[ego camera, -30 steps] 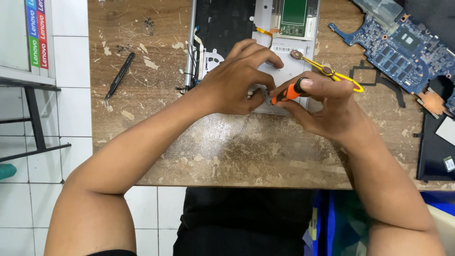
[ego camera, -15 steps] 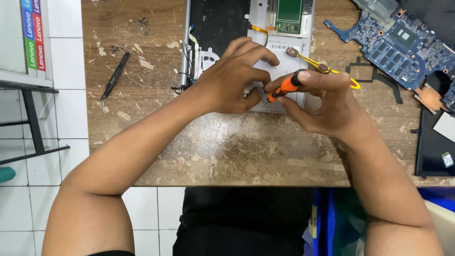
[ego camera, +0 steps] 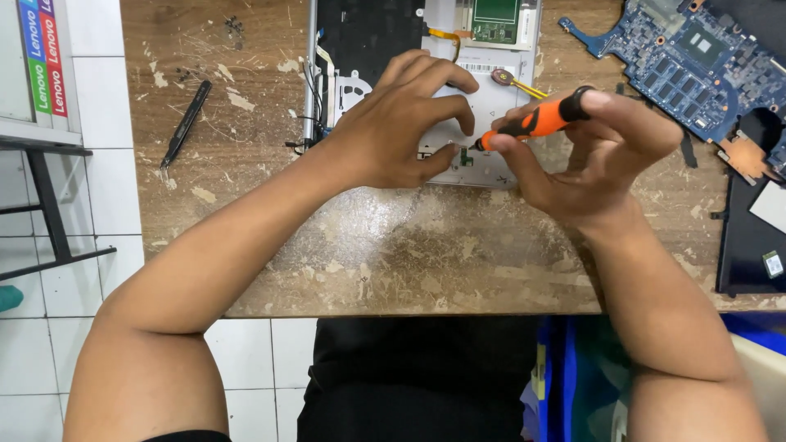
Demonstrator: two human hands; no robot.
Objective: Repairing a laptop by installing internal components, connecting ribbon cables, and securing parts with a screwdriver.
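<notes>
Hands, two: the right hand [ego camera: 602,168] pinches one orange screwdriver [ego camera: 536,123], tip down on the opened laptop base [ego camera: 491,98]; the left hand [ego camera: 393,131] presses flat at nine o'clock. One blue circuit board [ego camera: 679,57] at two o'clock, one black pry tool [ego camera: 184,123] far at nine on the bench [ego camera: 393,254].

- One head-worn view only, looking steeply down over the person's forearms.
- Close range: the desk [ego camera: 393,262] fills the upper frame; tiled floor shows at left and bottom.
</notes>
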